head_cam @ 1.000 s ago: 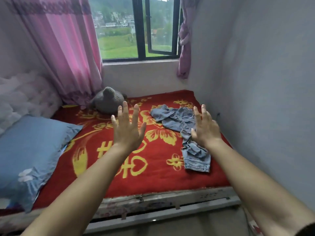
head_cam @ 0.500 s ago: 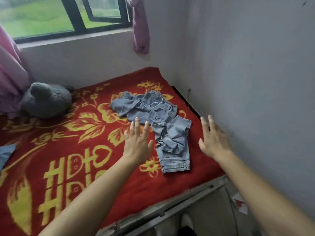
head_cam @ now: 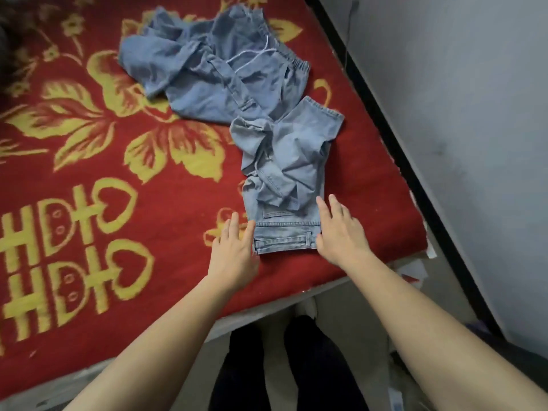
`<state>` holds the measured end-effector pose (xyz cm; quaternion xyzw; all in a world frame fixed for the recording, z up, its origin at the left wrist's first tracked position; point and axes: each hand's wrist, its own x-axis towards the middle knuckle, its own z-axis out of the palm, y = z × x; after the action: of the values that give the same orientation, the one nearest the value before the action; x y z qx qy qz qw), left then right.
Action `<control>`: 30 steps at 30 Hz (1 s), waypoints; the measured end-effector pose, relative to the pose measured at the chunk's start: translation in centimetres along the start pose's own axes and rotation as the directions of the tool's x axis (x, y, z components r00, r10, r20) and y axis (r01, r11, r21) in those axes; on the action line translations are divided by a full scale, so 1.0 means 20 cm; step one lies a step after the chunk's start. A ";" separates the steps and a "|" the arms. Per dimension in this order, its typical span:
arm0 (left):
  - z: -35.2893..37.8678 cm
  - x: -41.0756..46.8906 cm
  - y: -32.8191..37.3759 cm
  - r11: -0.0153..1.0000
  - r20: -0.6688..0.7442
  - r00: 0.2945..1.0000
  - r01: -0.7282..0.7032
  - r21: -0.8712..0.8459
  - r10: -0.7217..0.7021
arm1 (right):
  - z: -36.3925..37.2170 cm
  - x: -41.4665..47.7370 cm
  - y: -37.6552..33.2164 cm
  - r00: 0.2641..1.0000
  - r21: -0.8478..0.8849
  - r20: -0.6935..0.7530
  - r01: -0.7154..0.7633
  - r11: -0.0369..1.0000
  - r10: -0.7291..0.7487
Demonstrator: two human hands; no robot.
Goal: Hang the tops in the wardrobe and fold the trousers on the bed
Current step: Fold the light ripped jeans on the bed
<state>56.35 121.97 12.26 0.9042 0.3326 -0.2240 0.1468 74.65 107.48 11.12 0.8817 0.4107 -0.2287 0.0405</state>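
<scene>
Head view: the light-blue trousers (head_cam: 281,155) lie crumpled on the red blanket (head_cam: 178,209), near the grey wall (head_cam: 459,114). The left hand (head_cam: 234,250) and right hand (head_cam: 338,232), fingers straight, flank the near hem and touch its sides. Neither grips anything.

Single head-worn view, steeply downward, close over the bed (head_cam: 178,203) edge.

The person's forearms (head_cam: 166,336) are bare up to the frame's lower edge, as are the left hand (head_cam: 234,253) and right hand (head_cam: 338,232). Both legs wear dark trousers (head_cam: 320,366), nearly black; footwear is too blurred to identify.
</scene>
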 end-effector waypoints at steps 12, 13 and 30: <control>0.77 0.41 -0.09 0.995 -0.029 1.000 0.005 -0.101 -0.008 | 0.82 0.19 -0.06 0.987 0.118 0.132 -0.103 0.988 0.087; 0.77 0.43 -0.11 0.992 -0.083 0.997 -0.011 -0.123 0.001 | 0.83 0.20 -0.07 0.992 0.191 0.064 -0.114 0.975 0.104; 0.62 0.34 -0.36 -0.101 0.441 0.777 0.446 -0.889 -0.449 | 0.76 0.26 -0.41 0.637 0.771 0.422 -0.626 0.113 0.645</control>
<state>52.37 125.70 -2.69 0.3983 0.6735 0.0222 0.6223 65.80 112.70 -3.67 0.8555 -0.1858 -0.3555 -0.3274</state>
